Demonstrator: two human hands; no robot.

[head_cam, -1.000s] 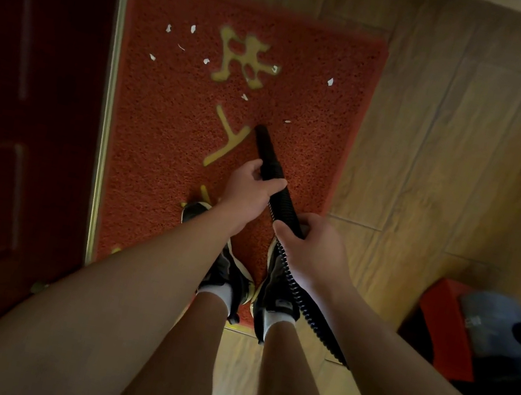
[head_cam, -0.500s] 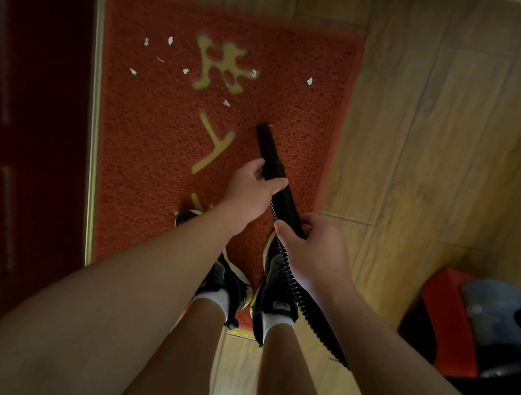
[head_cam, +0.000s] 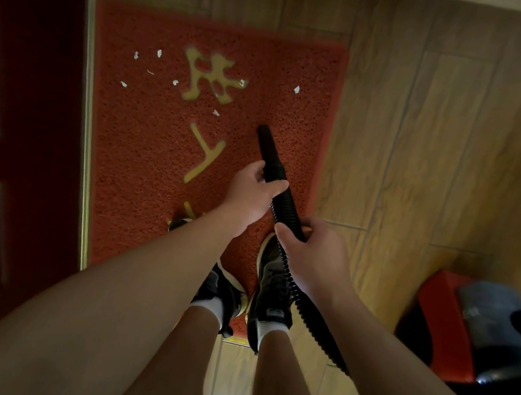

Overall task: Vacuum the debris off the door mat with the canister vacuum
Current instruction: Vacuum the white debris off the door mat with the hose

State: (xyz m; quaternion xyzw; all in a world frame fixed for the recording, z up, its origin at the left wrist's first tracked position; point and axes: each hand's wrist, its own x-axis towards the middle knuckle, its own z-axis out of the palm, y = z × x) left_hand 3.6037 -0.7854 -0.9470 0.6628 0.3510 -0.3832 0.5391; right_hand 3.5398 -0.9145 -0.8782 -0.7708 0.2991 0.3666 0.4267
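A red door mat (head_cam: 142,148) with yellow characters lies on the wood floor beside the door. Several small white scraps of debris (head_cam: 175,82) are scattered over its far half, one apart at the right (head_cam: 296,90). My left hand (head_cam: 251,192) grips the black vacuum nozzle (head_cam: 266,148) near its base. My right hand (head_cam: 311,255) holds the ribbed black hose (head_cam: 316,325) just behind it. The nozzle tip points at the mat's middle, short of the scraps. The red and grey canister vacuum (head_cam: 453,322) sits on the floor at the right.
A dark red door (head_cam: 2,134) with a metal threshold strip (head_cam: 86,149) borders the mat's left side. My two feet in dark shoes (head_cam: 271,286) stand on the mat's near end. Wood floor (head_cam: 450,161) spreads to the right.
The view has tilted so the mat sits lower in frame. The small scrap that lay just beyond the nozzle tip one second ago is gone. Both hands keep their grip.
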